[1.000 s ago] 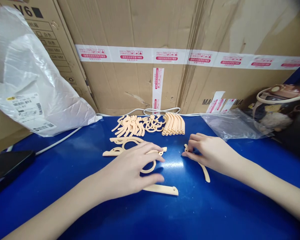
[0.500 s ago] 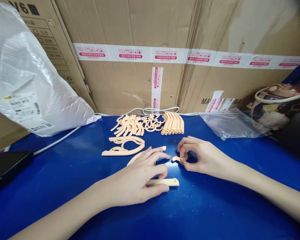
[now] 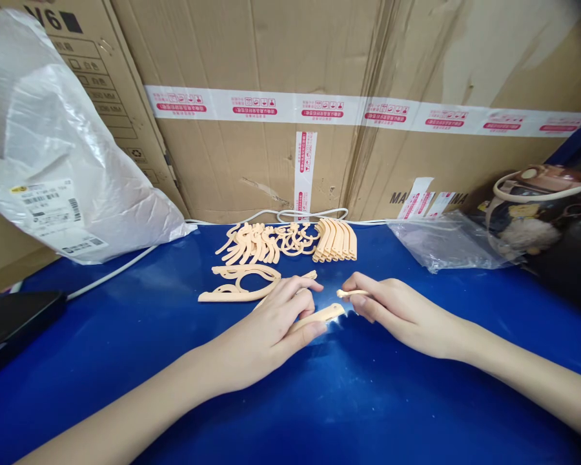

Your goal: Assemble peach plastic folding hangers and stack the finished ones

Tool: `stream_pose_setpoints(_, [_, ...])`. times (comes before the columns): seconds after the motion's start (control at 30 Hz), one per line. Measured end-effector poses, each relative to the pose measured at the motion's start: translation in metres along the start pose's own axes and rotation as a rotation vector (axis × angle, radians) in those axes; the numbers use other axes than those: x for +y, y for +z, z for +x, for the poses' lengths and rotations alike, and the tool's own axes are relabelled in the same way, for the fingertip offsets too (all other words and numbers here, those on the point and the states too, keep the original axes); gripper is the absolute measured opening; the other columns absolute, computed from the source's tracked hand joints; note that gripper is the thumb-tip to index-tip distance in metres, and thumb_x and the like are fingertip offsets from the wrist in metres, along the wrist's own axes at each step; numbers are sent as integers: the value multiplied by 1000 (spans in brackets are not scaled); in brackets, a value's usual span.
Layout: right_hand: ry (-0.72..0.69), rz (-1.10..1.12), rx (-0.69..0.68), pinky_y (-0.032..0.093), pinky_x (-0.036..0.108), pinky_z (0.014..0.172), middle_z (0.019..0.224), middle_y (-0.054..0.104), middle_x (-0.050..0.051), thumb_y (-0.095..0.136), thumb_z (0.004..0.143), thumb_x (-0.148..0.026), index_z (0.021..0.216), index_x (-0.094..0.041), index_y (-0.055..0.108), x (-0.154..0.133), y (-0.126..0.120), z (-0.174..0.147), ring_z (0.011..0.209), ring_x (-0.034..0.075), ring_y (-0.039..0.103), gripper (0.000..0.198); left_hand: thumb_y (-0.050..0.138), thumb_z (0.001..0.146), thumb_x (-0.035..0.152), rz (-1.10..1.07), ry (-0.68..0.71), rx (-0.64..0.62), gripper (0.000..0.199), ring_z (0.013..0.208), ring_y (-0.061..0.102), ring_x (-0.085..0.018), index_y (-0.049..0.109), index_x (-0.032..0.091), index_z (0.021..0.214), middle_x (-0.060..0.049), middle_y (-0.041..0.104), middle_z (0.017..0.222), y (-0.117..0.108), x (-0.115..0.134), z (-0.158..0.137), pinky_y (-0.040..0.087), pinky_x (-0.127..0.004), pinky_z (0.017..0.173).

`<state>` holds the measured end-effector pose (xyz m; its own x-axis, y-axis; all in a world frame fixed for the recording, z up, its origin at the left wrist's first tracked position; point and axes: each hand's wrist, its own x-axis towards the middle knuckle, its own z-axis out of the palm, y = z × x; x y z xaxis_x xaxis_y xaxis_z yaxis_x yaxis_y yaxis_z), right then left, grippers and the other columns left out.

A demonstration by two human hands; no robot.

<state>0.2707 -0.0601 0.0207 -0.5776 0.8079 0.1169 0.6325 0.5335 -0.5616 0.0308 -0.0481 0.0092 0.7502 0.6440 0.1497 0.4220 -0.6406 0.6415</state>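
My left hand (image 3: 264, 332) pinches a beige plastic hanger arm (image 3: 328, 314) between thumb and fingers. Its free end, which has a small hole, is raised and points right. Another beige hanger arm (image 3: 312, 275) lies behind that hand, mostly covered by it. Opposite, my right hand (image 3: 399, 313) grips a thin beige plastic piece (image 3: 351, 293), whose tip faces the left hand's arm across a small gap. Most of this piece is hidden by the fingers. Left of the hands lies a folded beige hanger (image 3: 239, 296) of joined parts.
Along the back lie piled curved arms (image 3: 252, 244), hook pieces (image 3: 296, 240) and a neat row of arms (image 3: 336, 240). A white cable (image 3: 314, 216) runs before the cardboard box (image 3: 252, 161). A white bag (image 3: 68, 148), clear plastic bag (image 3: 450, 242) and black object (image 3: 19, 323) sit around the blue table (image 3: 319, 413).
My left hand has lifted and tilted the hanger arm, its free end rising toward the right hand. My right hand has turned its small piece, which now points straight left.
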Motion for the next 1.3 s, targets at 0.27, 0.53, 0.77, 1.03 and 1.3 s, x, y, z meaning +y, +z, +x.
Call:
stream_pose_setpoints(0.27, [-28,-46,-91,35,25,60,70,56,-1,30,101,-34,94,-20,53,-2,1,-1,61,13,52,28,41,97,38,22,-3,29,22,131,37,-23,45,21,84,-6,48,129,2,-2,1,37,-41,103])
stream_pose_setpoints(0.53, [37,-65,-135,37,26,59,73,60,1,32,101,-41,95,-20,53,-7,12,-2,61,15,56,30,38,99,37,81,18,-24,25,136,32,-24,52,21,86,-6,41,140,3,1,0,30,-46,110])
stream_pose_setpoints(0.77, [114,-84,-49,39,27,63,75,61,2,28,101,-43,90,-21,52,-9,17,-2,65,16,58,35,37,99,37,101,29,41,27,134,33,-23,53,21,83,-5,44,137,6,-3,1,33,-44,109])
stream_pose_setpoints(1.03, [111,-180,-78,35,26,56,68,57,0,26,102,-43,84,-21,48,-7,17,-3,58,15,55,36,36,99,36,139,32,10,26,136,30,-22,51,21,85,-3,43,138,7,-3,0,23,-49,114])
stream_pose_setpoints(1.3, [-76,-531,-10,28,28,48,70,58,1,18,103,-40,83,-20,46,0,21,-7,51,15,55,40,36,99,35,169,55,-14,26,136,31,-23,56,22,89,-4,45,137,6,-3,0,22,-51,113])
